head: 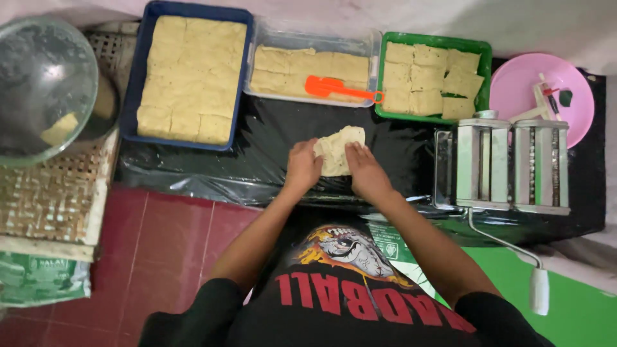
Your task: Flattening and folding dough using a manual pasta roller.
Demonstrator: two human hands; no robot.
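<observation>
Black plastic-covered tabletop [212,168] carried a blue rectangular tray [140,77] of cut dough squares and a steel hand-crank pasta roller [511,164]. Left hand [302,167] and right hand [365,170] pressed a pale flattened dough piece [337,149] at centre, fingers clamped on its edges.

We have one view only, worn on the head, looking almost straight down from fairly near at the black-covered table [270,138]. Its far edge runs along the top, its near edge meets our torso below.
</observation>
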